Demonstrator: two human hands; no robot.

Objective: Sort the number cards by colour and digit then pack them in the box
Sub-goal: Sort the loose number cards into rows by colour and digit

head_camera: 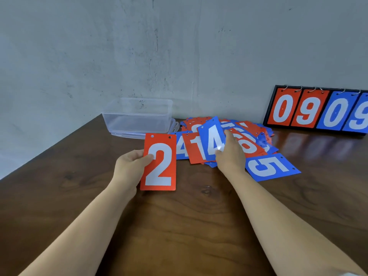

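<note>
Nearest us, left hand (129, 166) pinches red 2 (159, 164) by its edge, right hand (231, 154) pinches blue 4 (212, 140) on the pile (249, 144) by the box (137, 118); we judge cards light, stiff, slick, so grip edges.

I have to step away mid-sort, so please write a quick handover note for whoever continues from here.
The left hand holds the red 2 card.
The right hand pinches the blue 4 card at the mixed pile.
The blue 5 card lies at the pile's near right edge.
The clear box stands empty at the back left.
Done: no sorted stacks visible.
Left: sort all by colour and digit, then pack.
</note>
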